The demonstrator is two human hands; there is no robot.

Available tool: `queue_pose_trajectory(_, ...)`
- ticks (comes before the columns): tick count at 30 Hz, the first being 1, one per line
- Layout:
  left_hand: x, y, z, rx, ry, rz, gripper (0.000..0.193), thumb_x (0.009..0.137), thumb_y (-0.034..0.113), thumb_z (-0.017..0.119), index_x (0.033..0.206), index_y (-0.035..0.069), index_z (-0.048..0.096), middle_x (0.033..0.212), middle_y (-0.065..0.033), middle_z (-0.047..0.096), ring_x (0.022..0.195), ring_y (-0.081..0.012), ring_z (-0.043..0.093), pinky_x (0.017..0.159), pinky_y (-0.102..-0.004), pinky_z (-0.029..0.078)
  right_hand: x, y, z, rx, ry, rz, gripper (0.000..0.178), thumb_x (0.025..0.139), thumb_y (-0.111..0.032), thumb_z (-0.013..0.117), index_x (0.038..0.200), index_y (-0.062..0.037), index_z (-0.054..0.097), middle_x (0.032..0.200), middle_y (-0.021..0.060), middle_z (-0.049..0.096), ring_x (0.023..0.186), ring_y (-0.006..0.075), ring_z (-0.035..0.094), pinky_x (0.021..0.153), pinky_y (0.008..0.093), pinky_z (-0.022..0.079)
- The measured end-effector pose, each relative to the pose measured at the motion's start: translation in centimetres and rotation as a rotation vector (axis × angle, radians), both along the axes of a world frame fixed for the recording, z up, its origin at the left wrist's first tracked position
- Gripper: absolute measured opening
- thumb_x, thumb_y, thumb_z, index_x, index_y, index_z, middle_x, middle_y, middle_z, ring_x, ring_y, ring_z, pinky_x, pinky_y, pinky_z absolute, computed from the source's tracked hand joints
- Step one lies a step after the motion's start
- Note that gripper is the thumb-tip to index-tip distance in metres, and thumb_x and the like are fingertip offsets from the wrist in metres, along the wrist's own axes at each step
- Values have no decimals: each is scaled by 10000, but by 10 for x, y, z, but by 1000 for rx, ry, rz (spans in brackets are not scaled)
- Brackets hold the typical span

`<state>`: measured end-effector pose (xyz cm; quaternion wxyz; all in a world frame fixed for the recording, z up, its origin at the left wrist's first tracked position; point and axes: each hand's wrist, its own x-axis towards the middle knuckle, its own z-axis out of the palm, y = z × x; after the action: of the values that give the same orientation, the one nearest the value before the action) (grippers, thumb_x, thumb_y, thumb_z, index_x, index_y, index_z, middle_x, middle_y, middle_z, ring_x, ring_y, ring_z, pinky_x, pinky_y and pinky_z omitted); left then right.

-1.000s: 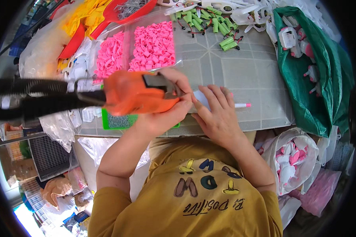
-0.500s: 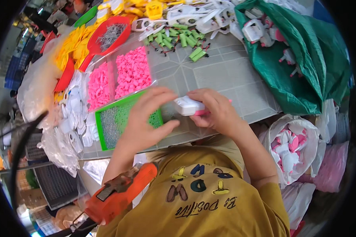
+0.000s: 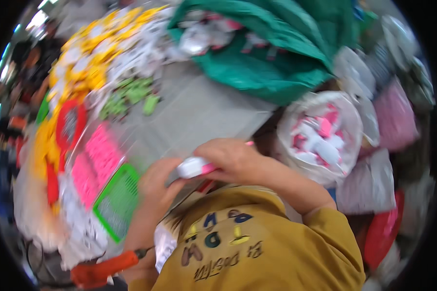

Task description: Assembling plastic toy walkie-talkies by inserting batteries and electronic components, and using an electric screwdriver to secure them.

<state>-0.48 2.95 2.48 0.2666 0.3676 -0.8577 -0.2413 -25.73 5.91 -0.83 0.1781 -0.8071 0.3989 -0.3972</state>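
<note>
My right hand (image 3: 233, 157) is closed around a small white-and-pink plastic housing (image 3: 192, 168), held just above the table's near edge. The thumb and fingers of my left hand (image 3: 153, 184) close on the housing's white end. Motion blur hides its fine detail. Beside my left forearm, an orange-red power screwdriver (image 3: 104, 269) points its dark bit toward the arm. Left of my hands lies a green tray (image 3: 102, 206) of small grey metal parts. Adjoining it are clear trays of small pink pieces (image 3: 102, 157).
A red scoop (image 3: 85, 121) of metal parts and heaps of yellow parts (image 3: 90, 48) lie at the left. Green cylinders (image 3: 126, 97) sit farther back. A green sack (image 3: 277, 72) and a white bag (image 3: 286, 136) hold white-and-pink pieces. The grey tabletop (image 3: 199, 106) spans the middle.
The view has swung to the right. My left hand has come from apart to closing on the housing's end, while my right hand keeps its hold. The screwdriver sits lower in the picture.
</note>
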Motion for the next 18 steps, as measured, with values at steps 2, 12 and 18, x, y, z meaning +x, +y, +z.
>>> queue_pose_trajectory(2,-9,3,9,-34,-64,22,545,742,111,877,1232,27,655,1149,-152,698,1020,-371,664,897,-433,537,-24,12,0,-75,-38,-91,593,745,-147,843,1274,-40,595,1182,177,679,1036,376,680,878,458,557)
queue_pose_trajectory(12,-23,3,14,-119,-64,-102,223,819,-15,766,1025,18,688,914,-150,702,803,-358,670,724,-439,528,-278,131,-63,32,705,-1157,482,769,-42,731,1237,-127,657,1292,86,651,1241,348,576,1054,475,456)
queue_pose_trajectory(18,-35,0,16,-96,-26,-182,171,811,-13,755,967,29,700,866,-134,711,775,-342,684,689,-439,544,-349,156,-131,135,601,-1277,458,801,-65,745,1253,-95,677,1318,151,664,1247,373,592,1066,488,468)
